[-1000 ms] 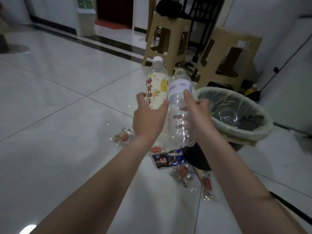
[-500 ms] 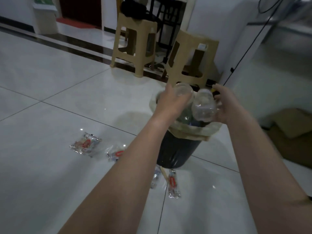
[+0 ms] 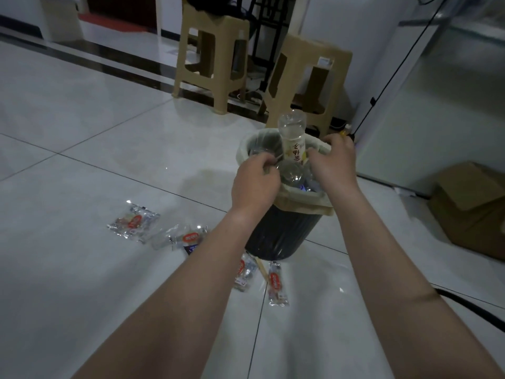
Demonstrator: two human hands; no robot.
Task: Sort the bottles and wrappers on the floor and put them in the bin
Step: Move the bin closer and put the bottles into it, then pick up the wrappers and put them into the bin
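Observation:
A black bin (image 3: pixel 278 233) with a pale liner stands on the white tiled floor. A yellow-labelled bottle (image 3: pixel 293 140) sticks upside down out of it. A clear bottle (image 3: pixel 291 172) lies in the bin's mouth between my hands. My left hand (image 3: pixel 255 184) hovers over the near rim with its fingers curled against the clear bottle. My right hand (image 3: pixel 334 162) is spread over the right rim, its thumb beside the labelled bottle. Clear wrappers with red labels lie on the floor: one wrapper (image 3: pixel 132 222) to the left, a second wrapper (image 3: pixel 188 237) by my left forearm, and a third wrapper (image 3: pixel 276 283) in front of the bin.
Two beige plastic stools (image 3: pixel 216 50) (image 3: pixel 308 77) stand behind the bin. A cardboard box (image 3: pixel 472 206) sits at the right by a white wall. A black cable (image 3: pixel 478 313) crosses the floor at the lower right. Another wrapper (image 3: pixel 244 272) lies at the bin's foot.
Both hands carried the bottles from in front of me to the bin and tipped them in. The labelled bottle now stands upside down in it, and my view has moved closer.

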